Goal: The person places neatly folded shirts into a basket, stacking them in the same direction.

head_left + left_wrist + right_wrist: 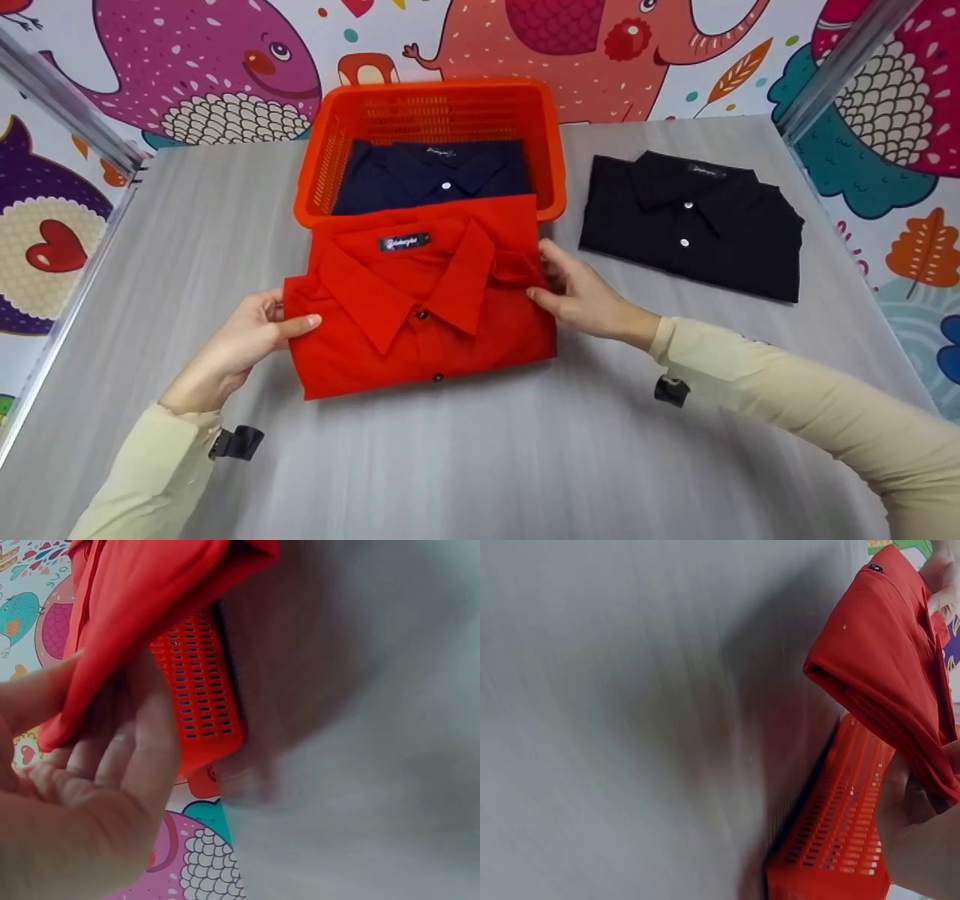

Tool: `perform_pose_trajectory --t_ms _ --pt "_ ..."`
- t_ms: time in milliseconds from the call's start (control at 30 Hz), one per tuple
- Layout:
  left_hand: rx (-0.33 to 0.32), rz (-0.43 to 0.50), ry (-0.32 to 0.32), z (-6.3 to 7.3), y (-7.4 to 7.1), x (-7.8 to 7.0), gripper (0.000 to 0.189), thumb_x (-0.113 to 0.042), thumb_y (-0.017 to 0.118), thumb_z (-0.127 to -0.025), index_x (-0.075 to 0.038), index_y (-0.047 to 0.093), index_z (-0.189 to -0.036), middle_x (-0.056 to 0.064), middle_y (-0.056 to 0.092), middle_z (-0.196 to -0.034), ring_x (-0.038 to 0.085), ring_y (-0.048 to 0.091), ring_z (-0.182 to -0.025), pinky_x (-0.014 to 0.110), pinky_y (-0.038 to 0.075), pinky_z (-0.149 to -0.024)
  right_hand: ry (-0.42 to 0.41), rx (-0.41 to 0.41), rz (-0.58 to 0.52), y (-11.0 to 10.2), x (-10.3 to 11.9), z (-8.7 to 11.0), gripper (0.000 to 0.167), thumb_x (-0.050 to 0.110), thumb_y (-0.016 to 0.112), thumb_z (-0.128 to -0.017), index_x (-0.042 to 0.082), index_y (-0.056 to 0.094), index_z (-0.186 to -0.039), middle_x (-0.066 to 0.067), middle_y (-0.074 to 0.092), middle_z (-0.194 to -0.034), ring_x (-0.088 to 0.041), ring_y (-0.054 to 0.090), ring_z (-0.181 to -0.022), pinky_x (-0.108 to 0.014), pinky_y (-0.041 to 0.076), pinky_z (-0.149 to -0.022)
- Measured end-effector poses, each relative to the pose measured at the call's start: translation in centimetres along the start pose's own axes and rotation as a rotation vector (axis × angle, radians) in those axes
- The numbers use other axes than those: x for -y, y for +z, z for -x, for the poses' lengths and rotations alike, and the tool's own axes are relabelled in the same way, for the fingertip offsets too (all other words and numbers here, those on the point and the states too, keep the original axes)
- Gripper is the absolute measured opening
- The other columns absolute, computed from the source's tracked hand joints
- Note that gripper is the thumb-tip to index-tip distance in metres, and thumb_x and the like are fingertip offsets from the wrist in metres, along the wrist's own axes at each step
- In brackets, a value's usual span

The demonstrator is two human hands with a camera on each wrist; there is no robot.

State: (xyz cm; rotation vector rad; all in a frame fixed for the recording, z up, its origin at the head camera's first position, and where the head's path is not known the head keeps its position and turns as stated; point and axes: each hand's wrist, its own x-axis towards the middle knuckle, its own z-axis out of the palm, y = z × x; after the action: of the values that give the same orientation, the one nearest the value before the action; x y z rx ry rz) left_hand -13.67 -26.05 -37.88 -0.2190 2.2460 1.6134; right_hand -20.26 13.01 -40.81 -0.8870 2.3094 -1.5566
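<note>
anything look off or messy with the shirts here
One small thing: the red shirt has a bunched fold beside its collar, near the right hand, while the rest of its front lies fairly smooth. The black shirt also sits at a slant on the table. I see nothing spilled or torn.

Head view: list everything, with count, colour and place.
Red shirt: 1, red, before the basket
Navy shirt: 1, navy, inside basket
Black shirt: 1, black, right of basket
Basket: 1, orange, far part of table
Table: 1, light grey, under basket
Metal posts: 2, silver, either side
Cartoon walls: 3, multicoloured, back and sides
Wrist devices: 2, black, at cuffs
Sleeves: 2, cream, lower left and right
Left hand: 1, bare, gripping red shirt's left edge
Right hand: 1, bare, gripping shirt's right edge
</note>
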Motion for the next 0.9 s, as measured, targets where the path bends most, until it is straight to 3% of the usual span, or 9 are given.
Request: perform_pose_trajectory --t_ms 400,667,900 --pt "-0.095 -0.017 0.057 -1.5 0.6 -1.7 0.032 -0.006 0.062 -0.092 0.007 0.053 -0.120 -0.005 0.065 -0.084 0.008 0.062 -0.076 0.024 0.048 -0.072 -0.091 -0.084 0.076 -1.3 -0.2 -1.2 0.024 -0.012 0.057 -0.085 -0.001 0.044 -0.102 -0.005 0.047 -0.077 -0.019 0.045 -0.061 -0.025 0.037 -0.056" --pt "-0.138 -0.051 0.101 -3.1 0.5 -3.7 0.035 -0.007 0.061 -0.092 0.007 0.053 -0.124 -0.007 0.065 -0.084 0.007 0.060 -0.077 0.024 0.047 -0.072 -0.117 -0.146 0.127 -2.9 0.2 -2.5 0.025 -0.012 0.059 -0.084 -0.002 0.045 -0.103 -0.008 0.052 -0.078 -0.019 0.047 -0.063 -0.028 0.038 -0.057" --pt "-0.155 -0.082 0.154 -4.1 0.2 -5.6 0.040 -0.005 0.060 -0.092 0.008 0.052 -0.129 -0.006 0.064 -0.087 0.009 0.060 -0.080 0.025 0.045 -0.077 -0.102 -0.151 0.134 -4.2 0.6 -3.5 0.028 -0.011 0.058 -0.087 -0.003 0.047 -0.111 -0.013 0.063 -0.095 -0.020 0.057 -0.077 -0.029 0.047 -0.067"
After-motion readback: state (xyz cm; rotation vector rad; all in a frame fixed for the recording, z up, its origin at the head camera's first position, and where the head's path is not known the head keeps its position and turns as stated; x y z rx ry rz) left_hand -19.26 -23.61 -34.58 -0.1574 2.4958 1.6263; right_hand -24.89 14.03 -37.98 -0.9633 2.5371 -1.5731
